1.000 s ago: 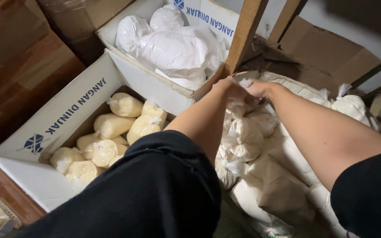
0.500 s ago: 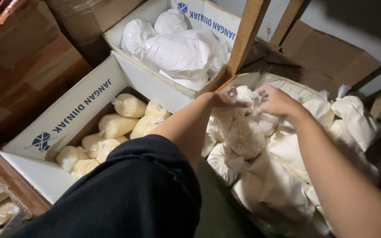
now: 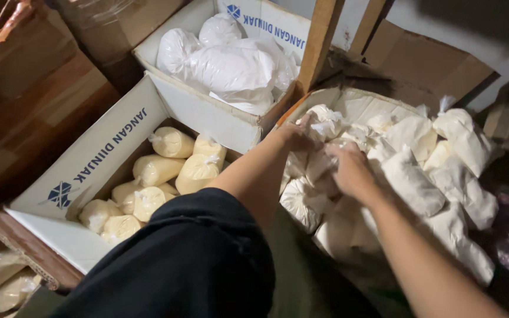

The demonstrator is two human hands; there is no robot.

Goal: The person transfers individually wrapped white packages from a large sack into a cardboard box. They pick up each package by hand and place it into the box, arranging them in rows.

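Both hands are down in the right-hand box [image 3: 354,103], among a heap of small tied white bags [image 3: 410,182]. A second ago they met at the far rim of that box, close to the wooden post [image 3: 319,41]. Now they have drawn nearer and sunk lower into the heap.

The left hand [image 3: 294,136] has its grip clenched on the knotted top of a bag [image 3: 325,121] near the far left corner of the box. The right hand [image 3: 351,171] lies just beside it, fingers curled into the plastic of the bags below. Whether it has a bag firmly in its grip or only presses on it, I cannot tell. The held bag sits inside the box, touching its neighbours, barely raised.

So the hands have gone from reaching to taking hold, by my judgement; nothing has left the box.

To the left, an open carton [image 3: 89,159] holds yellowish bags [image 3: 198,168]. Beyond it, another carton [image 3: 207,112] holds large white sacks [image 3: 231,68]. Neither has changed.
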